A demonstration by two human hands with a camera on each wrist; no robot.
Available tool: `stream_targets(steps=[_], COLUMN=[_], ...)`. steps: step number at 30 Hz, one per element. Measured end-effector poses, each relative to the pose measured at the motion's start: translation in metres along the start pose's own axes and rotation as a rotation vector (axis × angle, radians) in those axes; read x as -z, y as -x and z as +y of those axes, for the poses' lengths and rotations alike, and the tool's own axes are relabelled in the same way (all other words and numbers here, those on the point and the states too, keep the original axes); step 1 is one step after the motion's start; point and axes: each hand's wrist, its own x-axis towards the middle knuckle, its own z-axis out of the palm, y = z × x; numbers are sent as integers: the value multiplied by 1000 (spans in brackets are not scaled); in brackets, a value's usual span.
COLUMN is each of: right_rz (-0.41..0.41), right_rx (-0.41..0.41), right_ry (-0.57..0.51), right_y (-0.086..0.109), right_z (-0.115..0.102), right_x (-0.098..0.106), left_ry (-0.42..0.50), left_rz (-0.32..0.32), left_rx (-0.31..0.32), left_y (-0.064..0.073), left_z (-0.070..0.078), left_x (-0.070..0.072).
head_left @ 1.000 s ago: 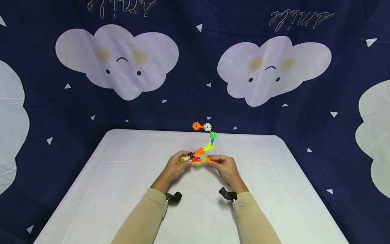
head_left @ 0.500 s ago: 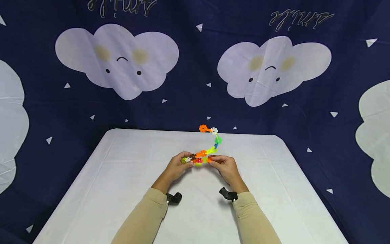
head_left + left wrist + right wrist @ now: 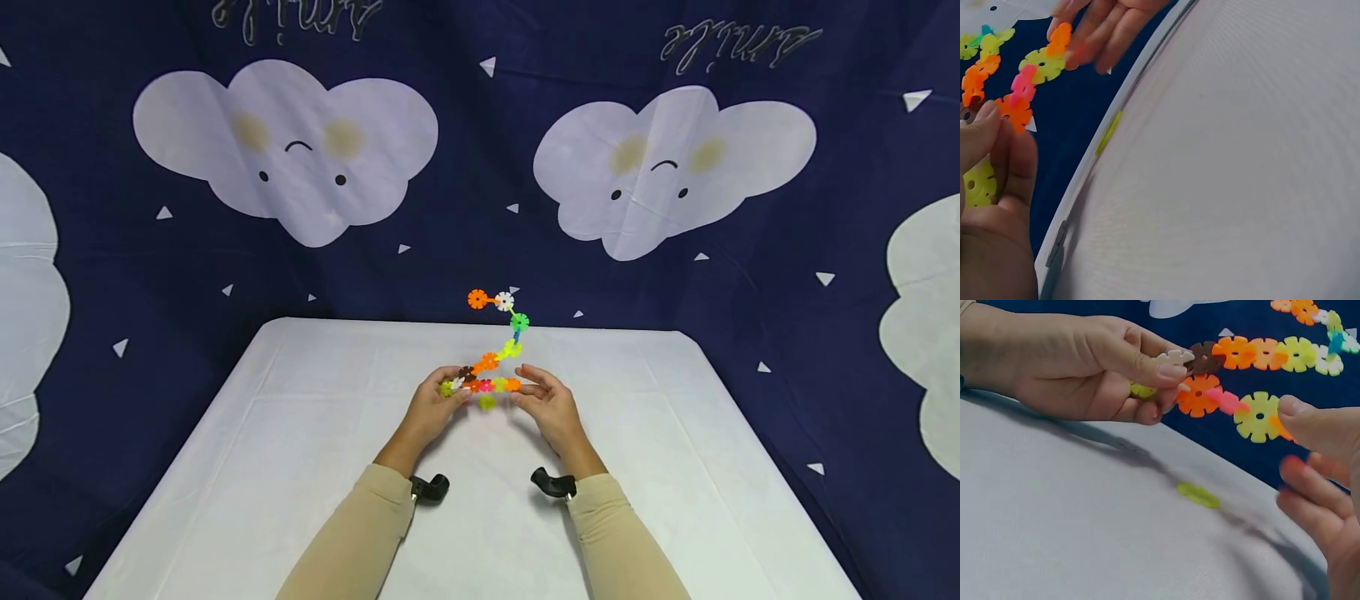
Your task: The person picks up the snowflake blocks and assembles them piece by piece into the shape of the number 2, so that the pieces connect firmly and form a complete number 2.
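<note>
A chain of colourful plastic snowflake discs (image 3: 489, 362) is held above the table by my left hand (image 3: 431, 410). Thumb and fingers pinch it around the white and brown discs, where it doubles back. One branch rises towards the back and ends in an orange disc (image 3: 477, 299). The shorter branch runs right through red-orange, pink and yellow discs (image 3: 1260, 417) to an orange end disc (image 3: 1059, 40). My right hand (image 3: 553, 412) is beside that end, fingers spread and not gripping it. A loose yellow-green disc (image 3: 1198, 495) lies on the table below the chain.
The table has a white cloth (image 3: 300, 467). Behind it hangs a dark blue curtain (image 3: 480, 167) with cloud prints. A black wrist camera (image 3: 430, 488) sits on the left wrist and another camera (image 3: 553, 483) on the right.
The right hand has let go of the orange end disc and spread its fingers. The chain dipped to the right, then came back up and left in the left hand.
</note>
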Motion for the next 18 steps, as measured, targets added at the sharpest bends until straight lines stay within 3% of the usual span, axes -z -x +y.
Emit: stream_targets(steps=[4, 8, 11, 15, 18], right_rz=[-3, -72, -163, -258, -262], right_rx=[13, 106, 221, 305, 364], right_ry=[167, 534, 744, 893, 948], right_y=[0, -1, -5, -11, -13], right_z=[5, 13, 16, 19, 22], right_x=[-2, -7, -15, -25, -31], left_ry=[93, 187, 249, 294, 308], left_rz=[28, 48, 68, 89, 105], left_rx=[5, -11, -23, -28, -35], left_y=[-1, -3, -4, -5, -4], left_z=[1, 0, -2, -2, -2], left_x=[1, 1, 1, 2, 1])
